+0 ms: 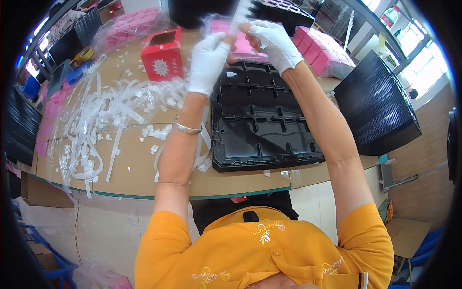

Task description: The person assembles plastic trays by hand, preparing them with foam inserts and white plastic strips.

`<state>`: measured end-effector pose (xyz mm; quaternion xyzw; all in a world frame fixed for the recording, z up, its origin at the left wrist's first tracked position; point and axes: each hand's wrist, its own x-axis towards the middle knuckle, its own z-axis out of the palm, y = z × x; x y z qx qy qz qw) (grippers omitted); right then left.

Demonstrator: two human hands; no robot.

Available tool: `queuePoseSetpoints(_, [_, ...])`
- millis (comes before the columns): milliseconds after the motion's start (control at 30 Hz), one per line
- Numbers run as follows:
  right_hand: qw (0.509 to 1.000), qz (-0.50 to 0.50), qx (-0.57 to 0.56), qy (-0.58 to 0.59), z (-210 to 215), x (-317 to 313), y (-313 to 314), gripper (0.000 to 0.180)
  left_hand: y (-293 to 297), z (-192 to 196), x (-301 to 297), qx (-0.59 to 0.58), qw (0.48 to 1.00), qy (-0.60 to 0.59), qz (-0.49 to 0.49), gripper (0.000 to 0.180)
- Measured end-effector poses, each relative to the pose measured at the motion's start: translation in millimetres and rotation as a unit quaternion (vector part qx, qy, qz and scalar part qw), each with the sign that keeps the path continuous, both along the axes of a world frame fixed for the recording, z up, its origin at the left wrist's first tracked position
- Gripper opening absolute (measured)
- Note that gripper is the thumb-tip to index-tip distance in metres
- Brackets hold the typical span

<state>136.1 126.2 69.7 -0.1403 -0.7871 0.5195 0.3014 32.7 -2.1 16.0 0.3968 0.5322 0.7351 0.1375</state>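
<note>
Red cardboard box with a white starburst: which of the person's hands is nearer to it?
Left. The white-gloved left hand is just right of the red cardboard box; the white-gloved right hand is farther right.

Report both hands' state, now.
Left hand: closed, pinching the white strip's lower end.
Right hand: fingers curled beside the strip; whether gripping cannot be told.

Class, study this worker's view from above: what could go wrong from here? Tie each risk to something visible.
1. The white strip pinched by the left hand, with the right hand close beside it, might slip and fall onto the black plastic tray.
2. A small white scrap on the tray could be overlooked and left there.
3. The tangled white ribbons near the left forearm might snag on it.
</note>
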Motion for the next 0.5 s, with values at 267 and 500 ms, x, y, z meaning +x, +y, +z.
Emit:
queuePoseSetpoints(267, [0.991,-0.012,-0.123,-0.047,15,9,-12,0.019,7,-17,-17,0.092,0.844,0.410,0.334,0.018])
queuePoseSetpoints(500, [0.967,-0.099,0.066,-0.225,16,93,76,0.017,1,-8,-21,0.037,0.982,0.120,0.142,0.021])
